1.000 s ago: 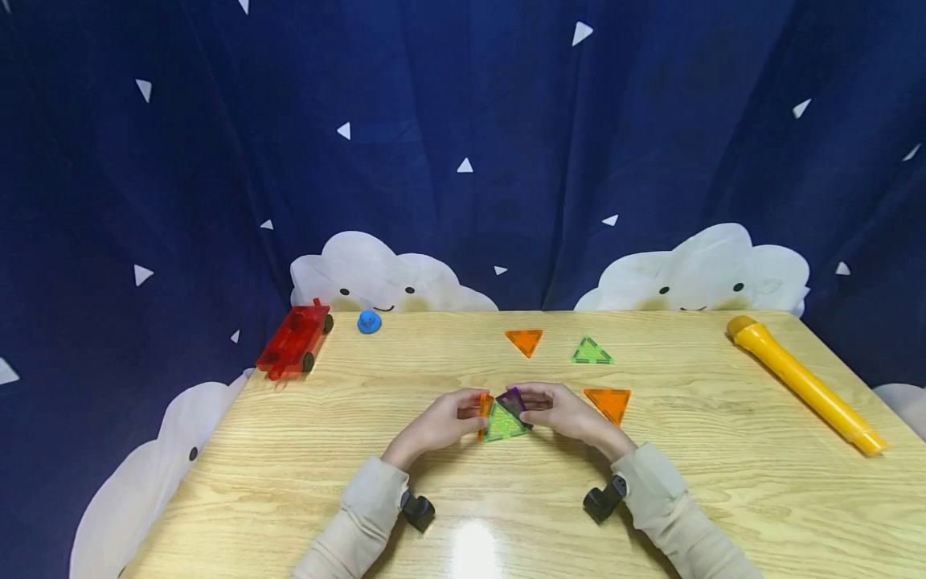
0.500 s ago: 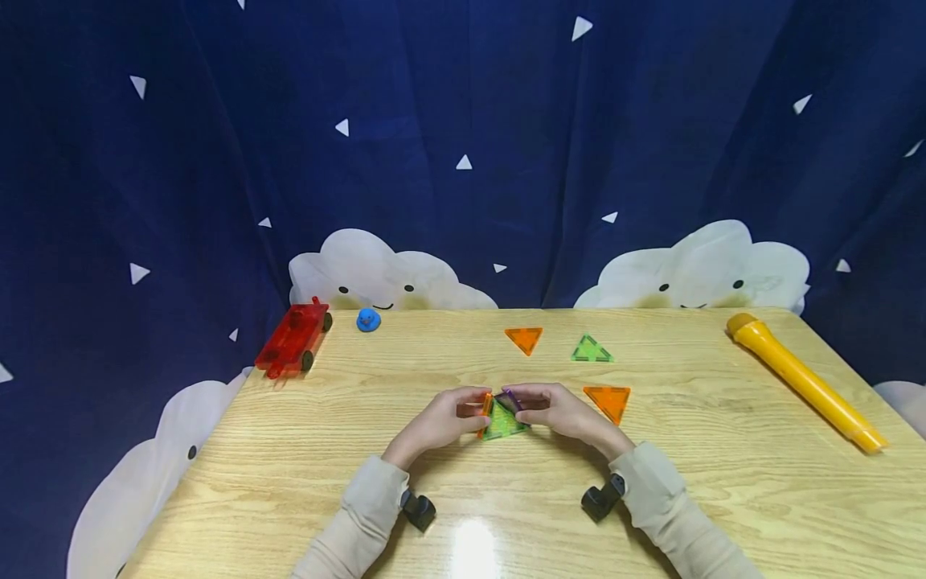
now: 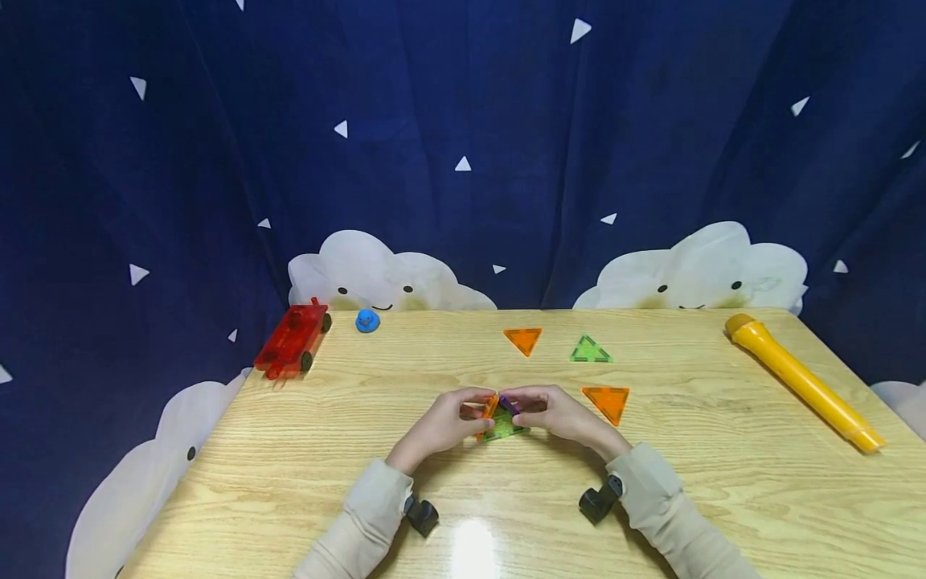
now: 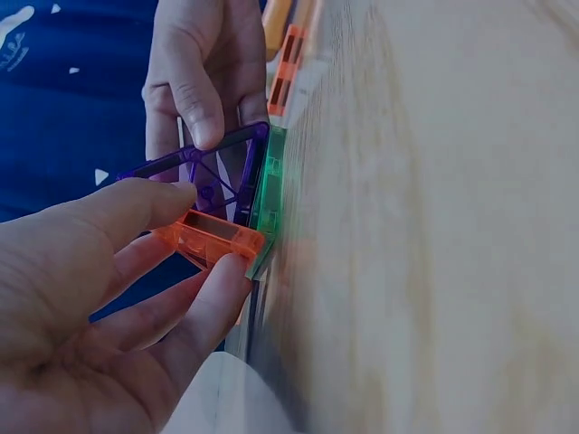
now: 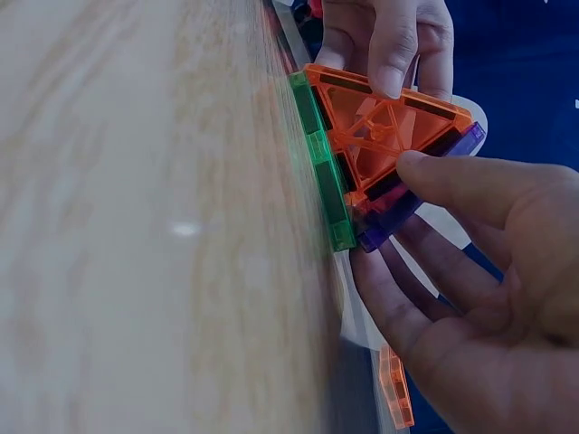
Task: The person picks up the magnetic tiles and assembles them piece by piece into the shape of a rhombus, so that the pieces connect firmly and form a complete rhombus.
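A green translucent triangular magnetic tile lies flat on the table between both hands. My left hand pinches an orange triangular magnetic tile between thumb and fingers. It stands up along the green tile's left side, leaning inward. Opposite it, a purple triangular magnetic tile is pinched by my right hand and leans in from the right side. The upper ends of the orange and purple tiles come close together over the green one in the head view. Parts of both tiles are hidden behind fingers.
Two orange triangular tiles and a green triangular tile lie beyond and right of the hands. A red toy car base and blue rubber duck stand back left. A yellow toy microphone lies at right.
The purple tile has tilted up from leaning low over the green tile to a steeper stand. The orange tile now leans further right, and the two tiles' tops have come nearer each other.
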Demonstrator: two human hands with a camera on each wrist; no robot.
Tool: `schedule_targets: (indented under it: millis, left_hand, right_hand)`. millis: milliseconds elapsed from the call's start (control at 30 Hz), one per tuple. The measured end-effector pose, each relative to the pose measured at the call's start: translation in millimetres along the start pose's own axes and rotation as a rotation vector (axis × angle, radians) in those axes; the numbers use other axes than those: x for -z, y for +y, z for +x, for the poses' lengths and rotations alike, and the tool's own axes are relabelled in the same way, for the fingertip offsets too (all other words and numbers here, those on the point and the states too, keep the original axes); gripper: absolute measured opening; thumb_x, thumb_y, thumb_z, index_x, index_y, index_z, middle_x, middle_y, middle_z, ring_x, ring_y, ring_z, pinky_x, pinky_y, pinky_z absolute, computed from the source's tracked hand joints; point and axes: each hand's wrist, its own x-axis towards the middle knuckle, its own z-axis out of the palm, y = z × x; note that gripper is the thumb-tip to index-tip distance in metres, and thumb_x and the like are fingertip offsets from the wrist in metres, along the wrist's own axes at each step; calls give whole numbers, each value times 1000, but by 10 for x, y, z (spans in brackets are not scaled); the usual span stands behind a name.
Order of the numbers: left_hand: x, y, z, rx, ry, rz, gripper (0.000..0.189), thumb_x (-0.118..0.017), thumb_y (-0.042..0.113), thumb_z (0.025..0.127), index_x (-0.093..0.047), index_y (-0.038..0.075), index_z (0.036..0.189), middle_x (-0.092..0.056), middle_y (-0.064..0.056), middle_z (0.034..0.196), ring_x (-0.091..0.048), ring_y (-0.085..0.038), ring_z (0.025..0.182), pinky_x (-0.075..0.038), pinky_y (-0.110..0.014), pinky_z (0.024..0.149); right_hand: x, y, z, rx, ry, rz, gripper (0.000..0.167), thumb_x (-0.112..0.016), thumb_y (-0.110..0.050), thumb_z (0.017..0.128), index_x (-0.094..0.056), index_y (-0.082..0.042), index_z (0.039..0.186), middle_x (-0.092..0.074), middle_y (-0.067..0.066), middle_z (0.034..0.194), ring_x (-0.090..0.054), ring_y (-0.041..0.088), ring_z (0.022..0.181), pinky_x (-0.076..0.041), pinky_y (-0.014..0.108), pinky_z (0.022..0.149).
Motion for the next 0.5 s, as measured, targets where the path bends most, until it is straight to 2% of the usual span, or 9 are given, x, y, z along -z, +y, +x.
schedule_targets:
  millis: [233,500]
  left_hand:
    - [2,0,1,10,-6,-2,42,-65,10,90,-55,2,131,-58,-18,127,-61,-31,107,-52,-31,86]
    - [7,4,-5,23,-6,-1,42,-65,11,90,-56,4,131,-57,-16,129,-62,-28,107,-52,-30,85]
  right_hand:
    - [1,14,2,31,4,-21,41,-63,-11,91,-57,-3,131,-61,15,125,-59,23,107,-48,31,90]
    - [-3,7,-1,-6,1,6,41,-64,-13,91,-57,-7,131,-59,14,128,-55,28,116,-44,43,97]
